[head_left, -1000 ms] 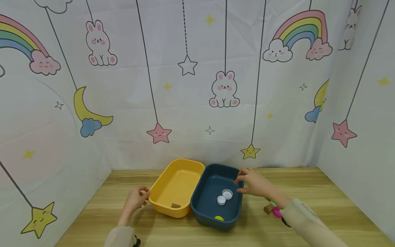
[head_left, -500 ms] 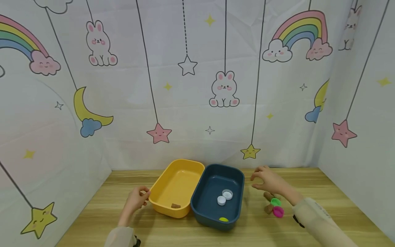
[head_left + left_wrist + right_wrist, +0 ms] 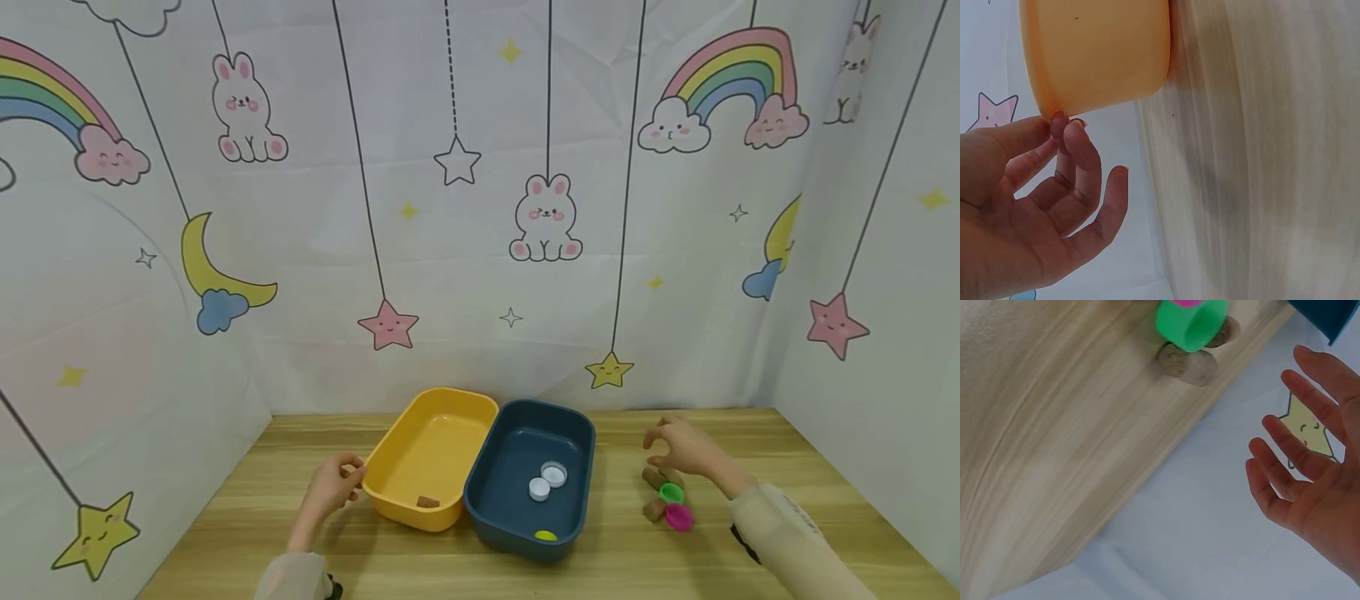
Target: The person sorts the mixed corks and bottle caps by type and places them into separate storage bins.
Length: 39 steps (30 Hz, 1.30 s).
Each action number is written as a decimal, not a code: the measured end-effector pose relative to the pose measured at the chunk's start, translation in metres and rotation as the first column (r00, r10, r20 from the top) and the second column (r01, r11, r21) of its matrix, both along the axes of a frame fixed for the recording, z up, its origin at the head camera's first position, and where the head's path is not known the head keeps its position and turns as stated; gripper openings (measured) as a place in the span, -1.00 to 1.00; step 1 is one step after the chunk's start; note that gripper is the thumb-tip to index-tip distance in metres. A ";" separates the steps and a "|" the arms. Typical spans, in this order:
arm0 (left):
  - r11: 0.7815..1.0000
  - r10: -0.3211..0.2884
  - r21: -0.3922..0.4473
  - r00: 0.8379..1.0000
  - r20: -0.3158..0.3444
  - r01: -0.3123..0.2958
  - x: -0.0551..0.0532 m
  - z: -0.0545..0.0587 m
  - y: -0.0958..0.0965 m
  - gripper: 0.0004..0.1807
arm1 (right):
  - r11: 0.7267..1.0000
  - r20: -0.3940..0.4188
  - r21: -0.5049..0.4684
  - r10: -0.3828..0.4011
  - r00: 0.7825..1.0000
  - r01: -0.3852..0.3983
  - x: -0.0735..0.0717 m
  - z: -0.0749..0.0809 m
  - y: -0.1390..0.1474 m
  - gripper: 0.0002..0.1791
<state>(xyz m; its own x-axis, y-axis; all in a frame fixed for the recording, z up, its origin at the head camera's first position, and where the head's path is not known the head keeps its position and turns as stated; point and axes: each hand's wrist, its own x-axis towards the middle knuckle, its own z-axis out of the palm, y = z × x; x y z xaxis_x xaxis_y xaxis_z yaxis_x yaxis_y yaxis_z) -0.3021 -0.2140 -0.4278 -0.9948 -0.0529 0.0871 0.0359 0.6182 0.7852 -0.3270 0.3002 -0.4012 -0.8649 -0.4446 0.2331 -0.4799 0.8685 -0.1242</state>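
My left hand (image 3: 327,486) pinches the rim of a yellow bin (image 3: 442,442) at its near left corner, thumb and fingertips on the edge in the left wrist view. One brown cork (image 3: 428,502) lies inside that bin. My right hand (image 3: 686,450) hovers with relaxed fingers and an unfilled palm, just above a small group on the table. In it are a green cap (image 3: 671,493), a magenta cap (image 3: 678,517) and brown corks (image 3: 654,510). The right wrist view shows the fingers spread, apart from the green cap and corks.
A dark blue bin (image 3: 501,496) stands against the yellow one. Inside it are two white caps (image 3: 553,474) and a yellow-green piece (image 3: 545,536). The wooden table (image 3: 600,575) ends at a printed cloth backdrop (image 3: 465,350), with cloth walls on both sides.
My right hand has moved right from over the blue bin to above the corks and caps. The yellow-green piece has shifted slightly right in the bin. My left hand stays put.
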 end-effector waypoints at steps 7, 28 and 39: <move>1.000 0.004 -0.001 1.000 0.007 -0.004 0.000 0.000 0.000 -0.86 | 0.999 0.010 0.029 -0.032 0.999 0.031 -0.002 -0.014 0.006 -0.84; 1.000 0.009 -0.006 1.000 0.005 -0.009 -0.001 -0.001 0.000 -0.84 | 0.996 0.041 0.055 -0.076 0.996 0.074 0.000 -0.030 0.002 -0.88; 1.000 0.009 -0.009 1.000 -0.015 -0.009 -0.002 -0.002 0.000 -0.86 | 0.992 0.074 0.074 -0.109 0.991 0.103 0.003 -0.031 -0.001 -0.85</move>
<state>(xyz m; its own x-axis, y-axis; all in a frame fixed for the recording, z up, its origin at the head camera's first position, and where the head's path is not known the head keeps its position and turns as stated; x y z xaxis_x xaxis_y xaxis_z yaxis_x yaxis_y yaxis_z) -0.3039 -0.2145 -0.4297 -0.9929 -0.0608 0.1025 0.0421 0.6255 0.7791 -0.3243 0.2992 -0.4326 -0.9221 -0.3624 0.1352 -0.3761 0.9217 -0.0947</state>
